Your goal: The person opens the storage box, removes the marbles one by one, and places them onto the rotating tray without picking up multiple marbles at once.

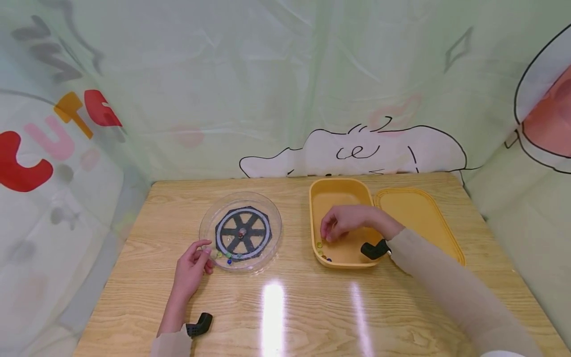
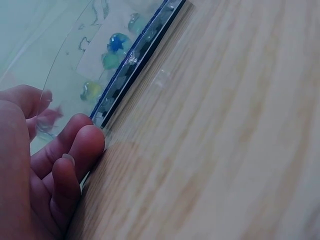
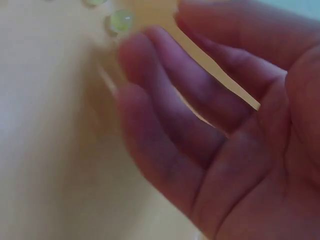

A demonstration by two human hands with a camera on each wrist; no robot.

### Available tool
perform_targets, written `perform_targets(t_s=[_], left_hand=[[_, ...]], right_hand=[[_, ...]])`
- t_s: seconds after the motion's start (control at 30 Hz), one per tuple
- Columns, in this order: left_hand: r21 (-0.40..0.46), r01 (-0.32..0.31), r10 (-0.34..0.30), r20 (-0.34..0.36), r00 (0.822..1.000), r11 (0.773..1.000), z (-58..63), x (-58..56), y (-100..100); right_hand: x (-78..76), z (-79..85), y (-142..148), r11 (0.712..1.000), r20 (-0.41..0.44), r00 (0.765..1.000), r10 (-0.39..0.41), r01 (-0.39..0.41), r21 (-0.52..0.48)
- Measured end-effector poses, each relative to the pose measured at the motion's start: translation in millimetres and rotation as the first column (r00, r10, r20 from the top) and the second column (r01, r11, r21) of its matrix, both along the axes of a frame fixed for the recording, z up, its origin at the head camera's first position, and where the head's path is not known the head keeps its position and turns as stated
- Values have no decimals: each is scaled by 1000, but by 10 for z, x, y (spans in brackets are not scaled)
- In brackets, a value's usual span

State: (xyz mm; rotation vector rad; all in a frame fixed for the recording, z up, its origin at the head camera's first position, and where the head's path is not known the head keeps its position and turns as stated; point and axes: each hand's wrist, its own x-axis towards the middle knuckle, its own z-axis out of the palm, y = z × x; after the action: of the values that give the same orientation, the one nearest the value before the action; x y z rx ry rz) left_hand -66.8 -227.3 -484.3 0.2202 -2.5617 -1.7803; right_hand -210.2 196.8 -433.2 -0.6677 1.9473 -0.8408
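Observation:
On the left stands a round clear plastic dish, with a dark wheel-like pattern showing in it. Several glass marbles, among them a blue one and a yellow-green one, lie near its front edge. My left hand holds the dish at its left front rim, fingers bent against the wall. My right hand reaches down into a yellow tub. Its fingers are loosely curved, with nothing visible between them. Close to the fingertips, a yellow-green marble rests on the tub floor.
More marbles, including a dark blue one, lie along the tub's front left corner. A yellow lid lies to the right of the tub, partly under the right sleeve. Behind the wooden table hangs a printed curtain.

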Motion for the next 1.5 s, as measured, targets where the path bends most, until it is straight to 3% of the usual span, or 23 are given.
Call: perform_targets(t_s=[0.2, 0.43, 0.7, 0.9, 1.5], left_hand=[[3, 2, -2, -5, 1000, 1000, 58, 9, 31], [11, -1, 1, -11, 1000, 1000, 38, 1, 20], [11, 1, -1, -15, 1000, 1000, 41, -2, 27], [10, 2, -1, -17, 1000, 1000, 42, 5, 25], [6, 3, -3, -19, 1000, 1000, 32, 9, 18]], right_hand=[[60, -56, 12, 992, 243, 970, 18, -47, 114], [122, -56, -8, 987, 293, 956, 21, -66, 145], [152, -88, -50, 992, 296, 954, 44, -77, 100], [110, -86, -61, 999, 307, 952, -6, -10, 50], [48, -148, -66, 999, 120, 992, -48, 47, 7]])
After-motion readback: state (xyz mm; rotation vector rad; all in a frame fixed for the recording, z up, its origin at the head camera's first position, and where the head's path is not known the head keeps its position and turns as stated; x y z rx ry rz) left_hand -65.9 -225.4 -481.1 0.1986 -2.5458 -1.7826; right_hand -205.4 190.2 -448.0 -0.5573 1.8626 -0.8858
